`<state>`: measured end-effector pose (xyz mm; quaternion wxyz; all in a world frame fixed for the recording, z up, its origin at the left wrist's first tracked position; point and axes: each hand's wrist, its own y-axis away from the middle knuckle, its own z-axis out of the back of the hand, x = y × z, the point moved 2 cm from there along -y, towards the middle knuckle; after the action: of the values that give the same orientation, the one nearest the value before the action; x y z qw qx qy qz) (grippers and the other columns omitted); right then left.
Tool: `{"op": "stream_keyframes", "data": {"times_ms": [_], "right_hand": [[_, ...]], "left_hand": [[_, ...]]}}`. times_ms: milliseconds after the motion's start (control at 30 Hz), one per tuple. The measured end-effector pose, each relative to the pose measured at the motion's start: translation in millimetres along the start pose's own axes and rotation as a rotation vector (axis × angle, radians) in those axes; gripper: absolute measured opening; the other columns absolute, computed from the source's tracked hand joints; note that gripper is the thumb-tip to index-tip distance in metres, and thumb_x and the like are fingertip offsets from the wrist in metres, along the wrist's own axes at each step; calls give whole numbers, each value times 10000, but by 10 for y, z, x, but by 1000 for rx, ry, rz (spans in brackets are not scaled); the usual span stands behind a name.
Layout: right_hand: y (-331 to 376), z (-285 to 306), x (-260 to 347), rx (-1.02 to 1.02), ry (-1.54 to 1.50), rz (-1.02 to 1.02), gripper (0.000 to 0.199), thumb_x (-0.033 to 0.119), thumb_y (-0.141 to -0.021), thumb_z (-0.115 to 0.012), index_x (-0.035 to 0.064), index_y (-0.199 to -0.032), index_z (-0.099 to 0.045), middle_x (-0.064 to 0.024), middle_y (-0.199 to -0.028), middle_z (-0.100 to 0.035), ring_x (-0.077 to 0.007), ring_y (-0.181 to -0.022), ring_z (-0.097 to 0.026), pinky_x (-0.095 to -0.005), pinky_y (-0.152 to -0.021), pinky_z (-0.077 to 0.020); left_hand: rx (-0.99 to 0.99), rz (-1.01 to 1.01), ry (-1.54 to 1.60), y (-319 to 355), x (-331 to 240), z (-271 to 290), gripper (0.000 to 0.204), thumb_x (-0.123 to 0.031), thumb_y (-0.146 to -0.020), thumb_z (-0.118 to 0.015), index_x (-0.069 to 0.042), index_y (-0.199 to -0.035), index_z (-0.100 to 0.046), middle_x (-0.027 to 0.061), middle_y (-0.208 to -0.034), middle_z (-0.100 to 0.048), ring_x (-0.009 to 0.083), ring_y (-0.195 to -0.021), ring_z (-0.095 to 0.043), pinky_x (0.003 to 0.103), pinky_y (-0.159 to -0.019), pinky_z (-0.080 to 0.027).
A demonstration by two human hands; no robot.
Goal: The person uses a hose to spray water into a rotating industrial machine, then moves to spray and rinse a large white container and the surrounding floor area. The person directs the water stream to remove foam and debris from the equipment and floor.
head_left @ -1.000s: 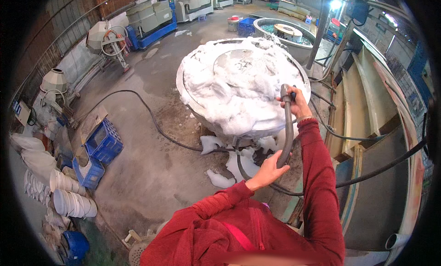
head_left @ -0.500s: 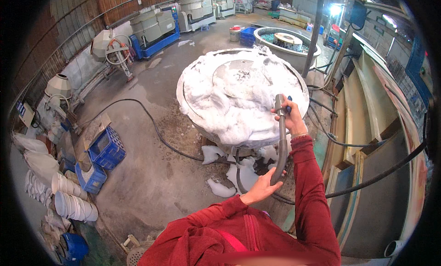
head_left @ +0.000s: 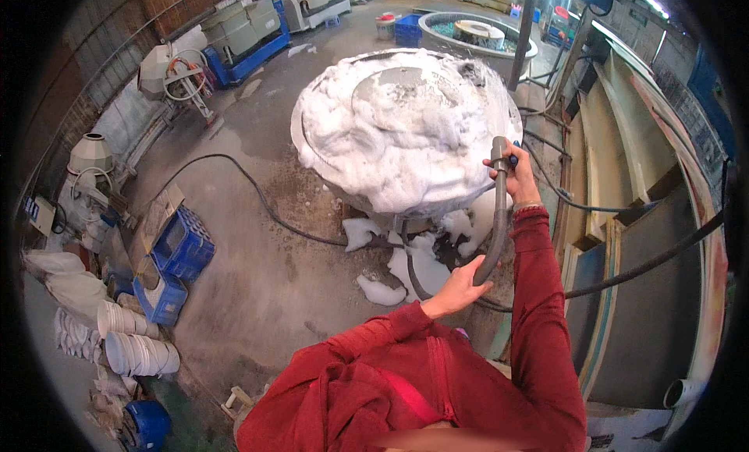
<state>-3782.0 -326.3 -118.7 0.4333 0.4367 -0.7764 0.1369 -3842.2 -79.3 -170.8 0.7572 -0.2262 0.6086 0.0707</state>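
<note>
"Since both your hands are on that grey hose [head_left: 499, 230], which one steers?"

"My right hand [head_left: 520, 175] does: its fingers are closed round the valve fitting [head_left: 498, 151] at the front end, beside the blue lever [head_left: 514, 154]. My left hand [head_left: 455, 293] holds the lower bend, though part of that grip is hidden."

"Where does the outlet point?"

"Over the near right edge of the round tub [head_left: 297, 132], toward the white foam [head_left: 390, 163] heaped across it. A faint spray seems to fan toward the far right side. I'd judge that small wrist turns, with the left hand bearing the weight so nothing kinks, give the evenest sweep."

"Anything in the way?"

"Foam puddles [head_left: 380, 290] lie on the floor between me and the tub, probably slippery. One black cable-like line [head_left: 261, 202] snakes across the floor to my left, and a thick dark hose [head_left: 647, 276] crosses at my right; either could snag. A post [head_left: 523, 31] stands behind the tub, near a second tub [head_left: 434, 43]. Blue crates [head_left: 185, 249] and stacked white buckets [head_left: 140, 354] sit well apart, to my left."
</note>
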Motion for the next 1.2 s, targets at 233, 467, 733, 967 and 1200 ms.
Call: {"op": "stream_keyframes", "data": {"times_ms": [233, 467, 733, 967, 1200], "right_hand": [[-77, 500, -631, -7, -30, -227, 328, 143, -688, -485, 94, -1011, -465, -105, -828, -486, -340, -679, -579, -338, -438, -422], [108, 582, -1466, 21, 35, -467, 310, 195, -697, -495, 121, -995, -446, -98, -880, -457, -319, -626, -566, -357, -463, -428], [657, 148, -2410, 211, 158, -661, 535, 94, -691, -470, 147, -1212, -362, -71, -876, -461, -248, -588, -572, -349, -419, -443], [1052, -552, -2151, 369, 206, -515, 719, 70, -699, -480, 172, -1369, -239, -51, -794, -452, -208, -544, -553, -328, -394, -434], [1104, 47, -2082, 154, 200, -527, 444, 95, -686, -475, 140, -1120, -394, -70, -837, -461, -255, -607, -577, -362, -448, -439]], "left_hand": [[50, 262, 71, 263, 173, -253, 317, -116, -791, -592, -61, -1087, -495, 41, -852, -557, 118, -783, -514, 291, -733, -425], [-54, 385, 159, 709, 407, -483, 213, -113, -774, -574, -56, -974, -525, 8, -744, -511, 104, -707, -478, 261, -665, -405], [-268, 631, 129, 1548, 605, -794, 137, -86, -756, -557, -41, -877, -604, 61, -817, -613, 171, -788, -568, 303, -733, -432], [-464, 550, 53, 1730, 484, -878, 126, -111, -764, -561, -54, -867, -605, 57, -827, -610, 166, -783, -560, 307, -738, -436], [-379, 578, 42, 1886, 318, -888, 175, -82, -741, -552, -71, -911, -587, 38, -745, -557, 141, -695, -525, 298, -661, -427]]}}
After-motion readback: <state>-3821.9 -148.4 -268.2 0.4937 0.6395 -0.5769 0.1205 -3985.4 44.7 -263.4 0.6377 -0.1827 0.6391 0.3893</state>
